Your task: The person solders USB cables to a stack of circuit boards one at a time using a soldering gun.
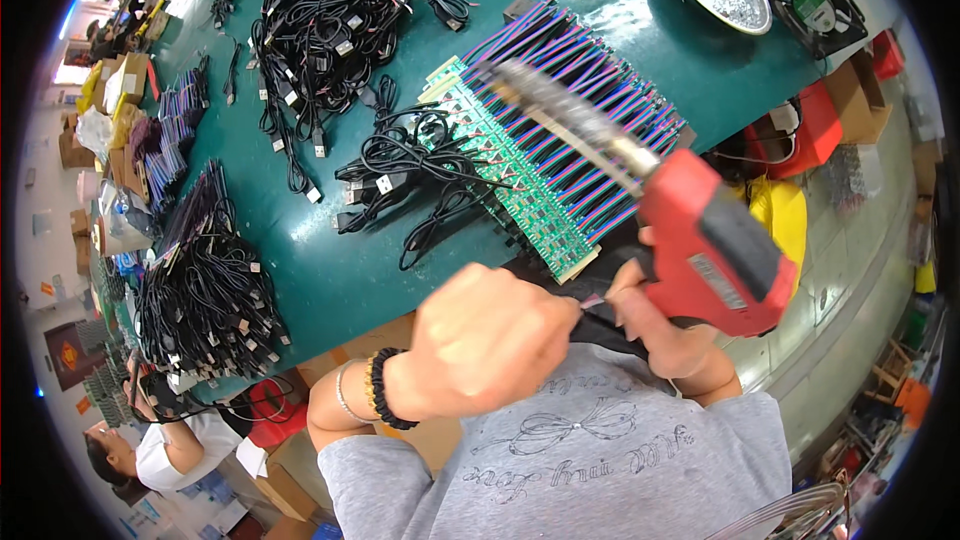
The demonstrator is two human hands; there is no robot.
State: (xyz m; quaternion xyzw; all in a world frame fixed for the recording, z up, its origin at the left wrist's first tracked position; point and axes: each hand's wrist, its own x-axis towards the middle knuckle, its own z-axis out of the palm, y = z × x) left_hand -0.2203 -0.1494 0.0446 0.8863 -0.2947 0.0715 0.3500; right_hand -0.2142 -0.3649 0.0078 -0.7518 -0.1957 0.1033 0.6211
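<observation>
In the head view, the left hand (pixel 490 335) is clenched above the person's lap, thumb side toward the right hand (pixel 665 335); what lies inside the fist is hidden, so I cannot tell what it grasps. The right hand grasps the red gun (pixel 690 205), while its thumb and forefinger meet over a small pinkish bit (pixel 593 301) between the two hands, too blurred to name. The gun's long barrel (pixel 570 115) slants up and left across the wires (pixel 625 90), its tip near the far end of the green board (pixel 515 180). That board lies aslant on the table (pixel 325 290), just ahead of the hands, with the wires fanning off its right side and black cables (pixel 425 155) bunched at its left. Done well, I judge, this hold calls for a firm palm on the gun so the fingertips can do fine work, and for a barrel carried well above the wires, since a hot one could mark their insulation. Keeping the fingers behind the tip, and the loose cables off the board, should help as well
</observation>
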